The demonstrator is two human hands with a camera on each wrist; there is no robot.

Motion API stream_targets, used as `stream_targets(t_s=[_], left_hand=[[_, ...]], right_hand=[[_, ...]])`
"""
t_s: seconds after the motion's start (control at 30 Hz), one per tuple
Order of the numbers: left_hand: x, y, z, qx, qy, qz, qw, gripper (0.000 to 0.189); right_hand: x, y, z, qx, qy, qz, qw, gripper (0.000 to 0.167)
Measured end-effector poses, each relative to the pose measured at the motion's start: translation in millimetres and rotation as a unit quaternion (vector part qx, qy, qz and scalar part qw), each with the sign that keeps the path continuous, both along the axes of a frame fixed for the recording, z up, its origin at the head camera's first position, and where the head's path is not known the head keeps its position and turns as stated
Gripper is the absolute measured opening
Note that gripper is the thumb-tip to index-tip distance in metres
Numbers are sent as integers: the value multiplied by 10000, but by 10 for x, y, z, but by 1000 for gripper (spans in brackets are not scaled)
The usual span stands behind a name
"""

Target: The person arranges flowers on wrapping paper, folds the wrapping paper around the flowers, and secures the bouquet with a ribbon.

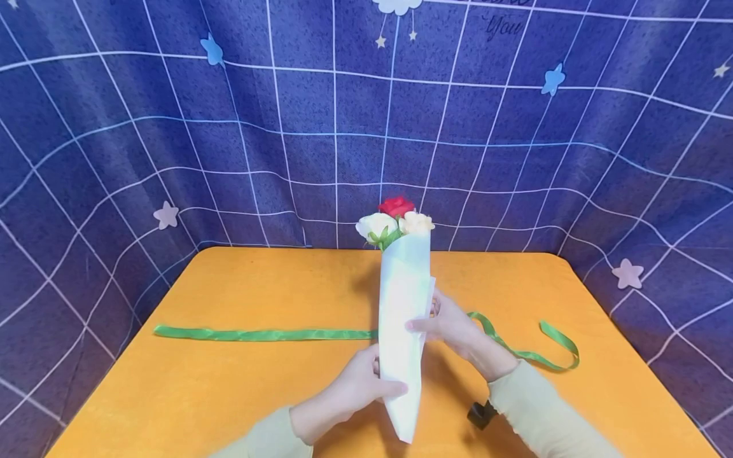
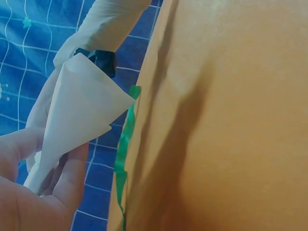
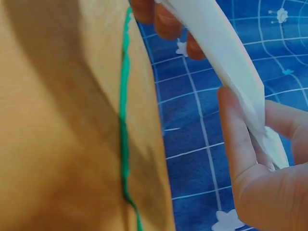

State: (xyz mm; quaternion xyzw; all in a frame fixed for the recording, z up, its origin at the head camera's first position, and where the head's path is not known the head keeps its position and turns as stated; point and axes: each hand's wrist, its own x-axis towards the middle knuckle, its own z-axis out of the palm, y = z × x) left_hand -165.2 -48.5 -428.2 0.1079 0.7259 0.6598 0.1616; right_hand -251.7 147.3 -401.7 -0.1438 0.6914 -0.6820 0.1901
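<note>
A bouquet wrapped in white paper (image 1: 403,299) is held upright above the table, tapering to a point at its bottom. Out of the top show a red rose (image 1: 396,206), a white rose (image 1: 376,226) and a cream flower (image 1: 416,222) with green leaves. Low on the wrap, my left hand (image 1: 362,380) grips it from the left, thumb across the front. My right hand (image 1: 452,326) holds the right side higher up, thumb on the front and fingers behind. The stems are hidden inside the paper.
A green ribbon (image 1: 263,334) lies across the orange table (image 1: 258,394) behind the bouquet, its right end (image 1: 564,346) curled. A small black object (image 1: 480,415) shows beside the right sleeve. A blue gridded curtain (image 1: 321,152) with stars surrounds the table.
</note>
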Motion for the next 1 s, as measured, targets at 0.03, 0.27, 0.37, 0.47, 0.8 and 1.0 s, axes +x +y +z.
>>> stream_targets(t_s=[0.03,0.27,0.37,0.47,0.8,1.0], left_hand=[[0,-4,-17,23,-1,6,10000,51],[-17,-45,-187,274,-327,-140,9990,55],[-33,-53,-244,397,-530,-150,9977,56],[-43,-54,-279,450,-729,-77,9963,52],[98,-34,-339,480,-1375,-282,9889,35],[124,-9,-374,381,-1440,-86,9888,34]], right_hand=[[0,-10,-27,-10,-66,11,10000,73],[52,-39,-245,-114,-707,798,9942,87],[70,-50,-325,-239,-964,1058,9894,89],[63,-65,-398,-385,-1026,1063,9883,87],[34,-90,-564,-431,-1250,819,9878,81],[47,-99,-627,-165,-1170,558,9914,79]])
